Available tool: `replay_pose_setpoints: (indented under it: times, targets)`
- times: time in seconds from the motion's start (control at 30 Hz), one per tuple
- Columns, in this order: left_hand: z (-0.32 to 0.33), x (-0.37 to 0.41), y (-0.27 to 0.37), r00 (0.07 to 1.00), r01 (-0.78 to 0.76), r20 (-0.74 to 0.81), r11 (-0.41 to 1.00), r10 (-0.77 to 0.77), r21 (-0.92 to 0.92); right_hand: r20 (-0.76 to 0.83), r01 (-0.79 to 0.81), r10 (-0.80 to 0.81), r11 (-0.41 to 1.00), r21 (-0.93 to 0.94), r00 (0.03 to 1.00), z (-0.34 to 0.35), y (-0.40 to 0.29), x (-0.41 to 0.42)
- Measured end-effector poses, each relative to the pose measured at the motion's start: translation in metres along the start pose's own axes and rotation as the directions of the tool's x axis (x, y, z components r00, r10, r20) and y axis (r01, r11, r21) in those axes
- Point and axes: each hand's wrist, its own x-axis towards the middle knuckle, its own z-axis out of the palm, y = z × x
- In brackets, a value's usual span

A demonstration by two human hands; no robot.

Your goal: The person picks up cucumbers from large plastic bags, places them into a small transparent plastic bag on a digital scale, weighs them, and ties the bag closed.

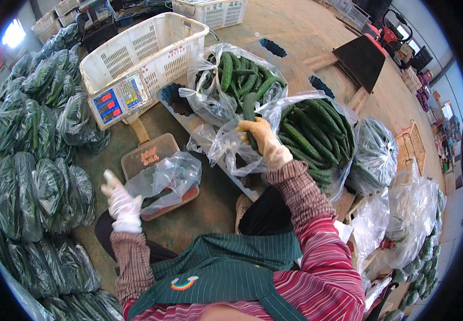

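My right hand (265,140), in a yellowish glove, grips a dark green cucumber (249,106) that stands nearly upright. It is between two large open plastic bags, an upper bag of cucumbers (235,76) and a fuller bag of cucumbers (315,128). My left hand (123,200), in a white glove, has its fingers apart and holds nothing. Its thumb is close to a clear plastic bag (175,172) lying on the platform of a scale (143,156). Something green shows partly under that bag's film. The scale's lit display (109,106) faces me.
Bagged cucumbers (38,192) are heaped along my left. Behind the scale stands a white plastic crate (143,52). A tied bag (374,154) and loose plastic bags (412,208) lie to the right. Farther off is a red pallet truck (380,36).
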Motion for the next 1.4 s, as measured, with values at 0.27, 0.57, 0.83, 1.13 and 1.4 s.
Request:
replay_pose_setpoints:
  times: [0.27,0.57,0.83,1.13,1.4]
  targets:
    - [0.01,0.031,-0.056,0.883,0.214,0.449,0.738,0.134,-0.64,-0.223,0.207,-0.37,0.823,-0.529,0.902,-0.073,0.02,0.232]
    - [0.013,0.025,-0.097,0.968,-0.119,0.131,0.852,0.213,-0.509,0.389,0.574,-0.421,0.606,-0.551,0.819,0.122,0.046,0.115]
    - [0.035,0.012,-0.111,0.953,0.134,0.274,0.636,0.127,-0.76,0.441,0.38,-0.368,-0.228,-0.896,0.818,0.208,0.178,0.01]
    - [0.038,0.047,-0.08,0.962,-0.118,-0.146,-0.133,0.23,-0.984,0.45,0.3,-0.269,0.954,0.002,0.852,0.121,0.1,-0.002]
    - [-0.202,-0.057,-0.093,0.716,-0.173,-0.497,-0.565,0.491,-0.807,0.357,0.46,-0.563,0.822,0.337,0.745,0.086,-0.098,-0.177]
